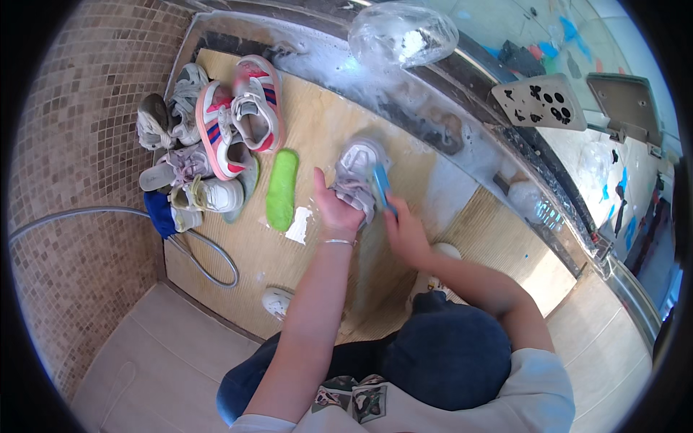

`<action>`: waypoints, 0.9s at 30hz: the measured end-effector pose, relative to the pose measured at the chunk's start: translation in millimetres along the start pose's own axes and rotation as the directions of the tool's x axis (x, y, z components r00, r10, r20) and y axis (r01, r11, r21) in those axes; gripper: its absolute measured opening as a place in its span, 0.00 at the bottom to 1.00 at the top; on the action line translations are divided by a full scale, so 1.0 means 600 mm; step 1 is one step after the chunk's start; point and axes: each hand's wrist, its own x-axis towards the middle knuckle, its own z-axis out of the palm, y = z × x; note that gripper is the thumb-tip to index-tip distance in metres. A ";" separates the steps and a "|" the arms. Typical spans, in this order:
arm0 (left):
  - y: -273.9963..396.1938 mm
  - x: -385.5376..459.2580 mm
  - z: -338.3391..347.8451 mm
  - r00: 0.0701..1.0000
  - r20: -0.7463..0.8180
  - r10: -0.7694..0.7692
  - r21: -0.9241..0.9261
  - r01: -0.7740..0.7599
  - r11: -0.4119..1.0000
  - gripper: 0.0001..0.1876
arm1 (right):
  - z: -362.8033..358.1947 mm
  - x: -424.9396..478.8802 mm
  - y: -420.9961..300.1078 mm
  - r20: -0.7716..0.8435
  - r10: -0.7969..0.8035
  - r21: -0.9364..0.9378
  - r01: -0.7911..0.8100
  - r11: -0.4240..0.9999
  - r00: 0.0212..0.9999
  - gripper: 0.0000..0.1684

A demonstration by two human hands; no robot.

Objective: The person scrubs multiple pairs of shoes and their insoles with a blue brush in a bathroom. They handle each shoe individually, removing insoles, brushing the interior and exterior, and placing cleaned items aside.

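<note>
My left hand (341,210) holds a pale greyish-pink lace-up sneaker (358,165) by its heel end. The thumb sticks out to the left, and the other fingers are hidden by the shoe. In my right hand (405,233) is a blue-handled brush (382,187), its bristle side against the right side of the sneaker. The bristles themselves are hard to make out. Left of the sneaker, a bright green insole (282,189) lies on the ribbed yellowish mat (319,116). Beside it is a small white patch (299,225), perhaps paper.
Several shoes crowd the left wall, among them a pink-and-white sneaker pair (256,113) and a white shoe (214,195). A grey hose (219,270) loops near a blue cloth (160,212). Foamy water (335,59) lines the far edge below a clear plastic bag (403,33).
</note>
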 end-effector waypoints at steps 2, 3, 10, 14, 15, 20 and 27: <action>-0.002 -0.004 0.007 1.000 -0.021 -0.005 0.016 0.006 1.000 0.47 | 0.009 0.068 -0.001 -0.138 -0.127 0.017 0.131 0.991 0.982 0.22; -0.006 -0.007 0.013 1.000 0.012 -0.024 0.008 0.024 1.000 0.47 | 0.007 0.109 -0.004 -0.213 -0.200 0.018 0.208 0.978 0.956 0.23; 0.002 -0.017 0.020 1.000 0.008 0.000 -0.039 0.000 0.999 0.47 | -0.024 -0.001 -0.011 0.111 0.033 -0.136 -0.018 0.991 0.993 0.21; -0.003 -0.016 0.007 1.000 0.024 -0.012 0.021 0.012 1.000 0.37 | -0.053 -0.056 -0.009 0.167 -0.014 -0.131 0.037 0.991 0.986 0.22; -0.006 -0.017 0.001 1.000 0.018 0.020 0.118 -0.022 0.993 0.35 | -0.058 -0.057 -0.007 0.205 -0.068 -0.165 0.103 0.981 0.976 0.22; -0.054 -0.041 -0.048 0.999 0.044 -0.009 0.259 -0.003 0.966 0.29 | -0.018 0.085 -0.056 0.146 -0.180 -0.015 0.185 0.983 0.973 0.23; -0.002 -0.063 -0.045 0.997 0.073 0.031 0.153 -0.042 0.987 0.30 | -0.053 -0.026 -0.027 0.323 -0.064 -0.316 0.172 0.933 0.944 0.22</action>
